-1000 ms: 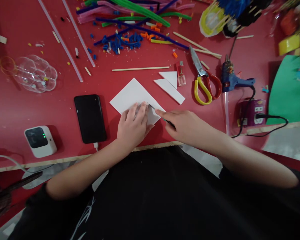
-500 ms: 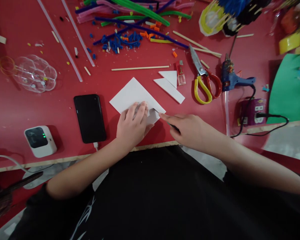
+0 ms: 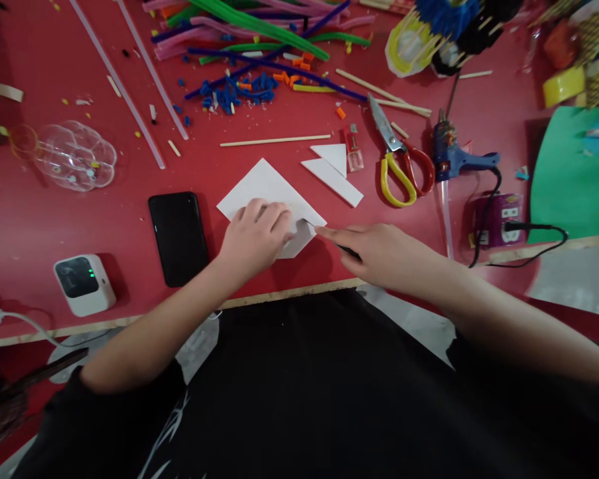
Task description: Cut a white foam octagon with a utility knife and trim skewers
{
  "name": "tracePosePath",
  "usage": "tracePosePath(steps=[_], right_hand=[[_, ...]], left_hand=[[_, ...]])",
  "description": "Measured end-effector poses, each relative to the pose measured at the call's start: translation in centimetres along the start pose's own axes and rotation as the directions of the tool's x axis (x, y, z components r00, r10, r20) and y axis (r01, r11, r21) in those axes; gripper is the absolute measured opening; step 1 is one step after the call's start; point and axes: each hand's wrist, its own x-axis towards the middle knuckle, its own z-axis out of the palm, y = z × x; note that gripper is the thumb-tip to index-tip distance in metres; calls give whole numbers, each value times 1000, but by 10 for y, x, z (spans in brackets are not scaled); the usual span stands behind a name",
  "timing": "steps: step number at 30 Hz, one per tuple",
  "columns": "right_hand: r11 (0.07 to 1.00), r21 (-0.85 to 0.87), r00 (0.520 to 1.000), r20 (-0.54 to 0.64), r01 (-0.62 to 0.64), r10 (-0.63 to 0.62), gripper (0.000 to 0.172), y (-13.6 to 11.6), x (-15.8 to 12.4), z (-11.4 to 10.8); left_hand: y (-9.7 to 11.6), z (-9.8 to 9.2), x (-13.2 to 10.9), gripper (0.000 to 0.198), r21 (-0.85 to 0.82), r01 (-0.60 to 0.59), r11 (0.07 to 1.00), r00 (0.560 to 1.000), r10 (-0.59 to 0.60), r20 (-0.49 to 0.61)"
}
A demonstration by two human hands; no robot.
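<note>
A white card (image 3: 263, 183) lies on the red table with one corner pointing away from me. My left hand (image 3: 257, 233) presses down on its near part, the fingers curled and close together. What is under these fingers is partly hidden. In my right hand (image 3: 379, 251) is a craft knife (image 3: 348, 251) with a dark handle, the index finger stretched along it toward the blade. The blade tip meets the card just right of my left fingers, near the right corner. Two white card offcuts (image 3: 333, 181) lie beyond, partly overlapping.
Near the offcuts are a red sharpener (image 3: 353, 150), scissors (image 3: 398, 159) and a glue gun (image 3: 454, 156) wired to a purple socket box (image 3: 499, 216). A phone (image 3: 178, 239) and white device (image 3: 84, 285) lie left. Pipe cleaners (image 3: 259, 33), a stick (image 3: 274, 141) and a clear container (image 3: 77, 156) sit farther back.
My left hand has shifted slightly left and its fingers are more curled, baring more of the card's near edge. The knife stays almost in place. The whole view has shifted a little.
</note>
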Motion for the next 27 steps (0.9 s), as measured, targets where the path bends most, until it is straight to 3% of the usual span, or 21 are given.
tracePosePath(steps=[3,8,13,16,20,24,27], right_hand=[[996,-82,1000,13,23,-22,57,5,1,-2],[984,-166,998,14,61,-59,54,11,1,-5],[991,-68,993,-32,113,-116,54,20,-5,-13],[993,57,991,-91,103,-98,54,22,-7,-14],[985,169,987,-159,36,-9,54,17,-2,-7],[973,231,985,-170,15,26,53,10,7,0],[976,216,989,-146,9,24,53,8,13,3]], left_hand=[[-17,-11,14,37,-31,-155,987,987,156,41],[-28,-11,19,68,-50,-222,974,968,227,110],[-26,-2,7,69,-79,-130,988,988,136,71],[-17,1,-1,67,-51,1,999,1000,0,12],[4,5,-12,64,9,191,982,980,-190,-58],[15,12,-18,65,18,243,970,963,-239,-127],[16,15,-18,53,3,182,983,976,-181,-121]])
